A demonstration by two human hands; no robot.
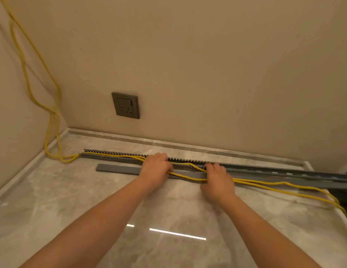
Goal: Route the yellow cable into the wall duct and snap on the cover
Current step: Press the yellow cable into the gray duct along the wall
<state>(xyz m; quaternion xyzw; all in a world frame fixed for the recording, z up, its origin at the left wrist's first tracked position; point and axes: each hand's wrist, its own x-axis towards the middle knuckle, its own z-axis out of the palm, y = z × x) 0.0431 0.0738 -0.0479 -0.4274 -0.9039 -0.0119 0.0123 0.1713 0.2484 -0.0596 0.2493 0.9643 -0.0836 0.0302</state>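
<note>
**Cable half in, cover still off**

On the marble floor by the wall, the grey slotted duct [114, 154] is laid out flat. The yellow cable [188, 177] is tucked in at the left end, then spills over the front. It's pinched by the left hand [156, 168] and pressed down by the right hand [217, 180], fingers curled. The cover [118, 168] is parked just in front. A wall socket [126, 105] is seen above.

Both forearms are bare right up to the frame edge, no sleeves, and the left hand [156, 168] and right hand [217, 179] are ungloved.
</note>
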